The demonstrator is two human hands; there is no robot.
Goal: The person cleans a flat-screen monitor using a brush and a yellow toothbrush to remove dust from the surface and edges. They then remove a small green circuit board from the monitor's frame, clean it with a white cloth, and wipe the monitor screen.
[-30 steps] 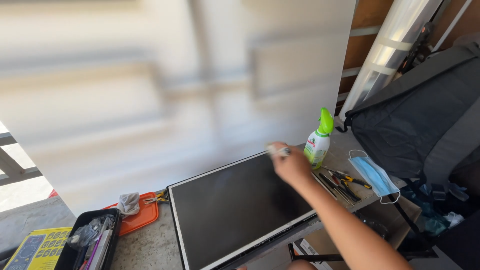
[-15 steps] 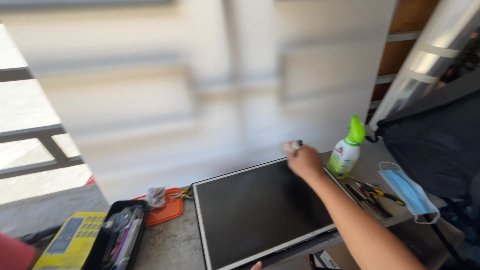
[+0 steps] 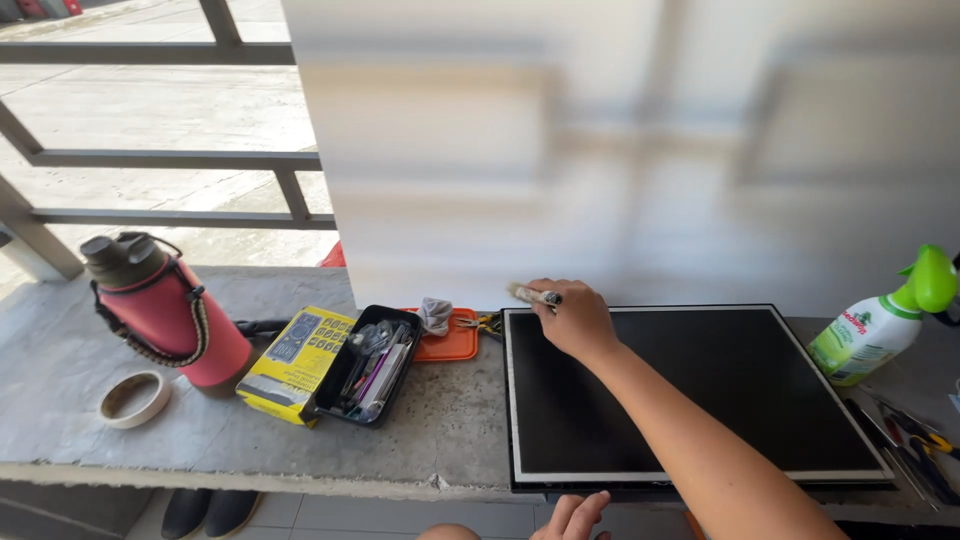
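Flat black panel (image 3: 690, 395), white-bordered, lying face up on the grey bench (image 3: 440, 440), its near edge flush with the bench's front edge and slightly overhanging. Right hand (image 3: 572, 318) resting on the panel's far-left corner, grip closed around a small brush (image 3: 533, 295) whose pale tip points left past the corner. Left hand (image 3: 570, 515) just below the front edge, fingers loosely spread, holding nothing, close under the panel's near rim.

Likely thin, stiff and fragile: glassy face prone to scratches and smudges, probably light for its breadth but apt to flex or crack under point pressure. Best taken by the border along two opposite edges, never by the dark face.

Spray bottle (image 3: 880, 325) near the right end; red flask (image 3: 165, 310), tape roll (image 3: 133, 398), yellow box (image 3: 295, 360) and black tool case (image 3: 368, 368) toward the left.
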